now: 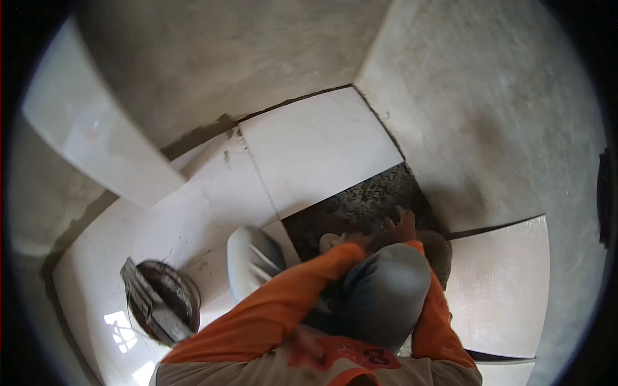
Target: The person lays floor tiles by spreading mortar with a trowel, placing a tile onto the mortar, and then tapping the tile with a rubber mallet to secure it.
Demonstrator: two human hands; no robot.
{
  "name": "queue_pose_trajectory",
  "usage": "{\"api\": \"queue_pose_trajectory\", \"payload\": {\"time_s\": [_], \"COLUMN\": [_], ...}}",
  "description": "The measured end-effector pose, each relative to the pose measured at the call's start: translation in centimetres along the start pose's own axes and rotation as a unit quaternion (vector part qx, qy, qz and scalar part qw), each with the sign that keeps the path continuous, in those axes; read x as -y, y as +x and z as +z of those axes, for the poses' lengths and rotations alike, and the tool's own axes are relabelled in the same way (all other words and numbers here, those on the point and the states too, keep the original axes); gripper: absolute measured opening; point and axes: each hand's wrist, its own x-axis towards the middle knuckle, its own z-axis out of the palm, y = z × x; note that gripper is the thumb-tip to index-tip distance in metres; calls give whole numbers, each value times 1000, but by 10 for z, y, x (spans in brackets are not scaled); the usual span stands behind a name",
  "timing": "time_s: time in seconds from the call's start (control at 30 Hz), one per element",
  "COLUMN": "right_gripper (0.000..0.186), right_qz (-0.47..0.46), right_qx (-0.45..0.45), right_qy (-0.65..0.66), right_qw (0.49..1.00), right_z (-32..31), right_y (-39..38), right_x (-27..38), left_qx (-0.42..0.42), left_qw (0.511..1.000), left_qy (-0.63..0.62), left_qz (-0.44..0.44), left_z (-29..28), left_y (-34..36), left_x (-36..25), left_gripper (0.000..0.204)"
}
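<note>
Between my knees lies a dark patch of wet mortar, bordered by white floor tiles. My right hand reaches over the patch's right part, fingers spread and nothing visible in them. Beside it, my left hand is low over the near edge of the mortar, blurred and partly hidden by the sleeve and knee. Next to the left hand is a small pale rounded thing whose kind I cannot make out. Whether the left hand touches it is unclear.
A dark bucket stands at the left, with a long grey mortar-caked tool across it. One large white tile leans at the far left. Another pale tile lies at the right. Bare grey walls meet in the far corner.
</note>
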Motion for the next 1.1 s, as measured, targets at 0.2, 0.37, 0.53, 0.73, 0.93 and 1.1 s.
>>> {"api": "queue_pose_trajectory", "payload": {"time_s": [0.2,0.37,0.53,0.73,0.93,1.1], "right_gripper": [50,52,55,62,74,75], "right_qz": [-141,43,1,-65,-228,-252], "right_qx": [-155,86,196,-75,-66,-73], "right_qy": [220,392,483,476,58,-40], "right_qw": [953,915,853,874,970,964], "right_z": [-20,-41,-111,-125,71,128], "right_y": [-34,-94,-86,104,324,372], "right_x": [-1,-3,8,39,161,259], "left_qx": [-86,-70,11,-38,-409,-510], "left_qw": [985,971,950,913,444,332], "left_qy": [120,195,310,382,792,793], "left_qz": [-93,-116,-39,138,92,-8], "left_z": [-33,-34,-28,-49,-245,-314], "left_y": [-44,-86,-130,-64,87,83], "left_x": [60,68,49,-74,-174,-201], "left_gripper": [35,36,37,61,74,73]}}
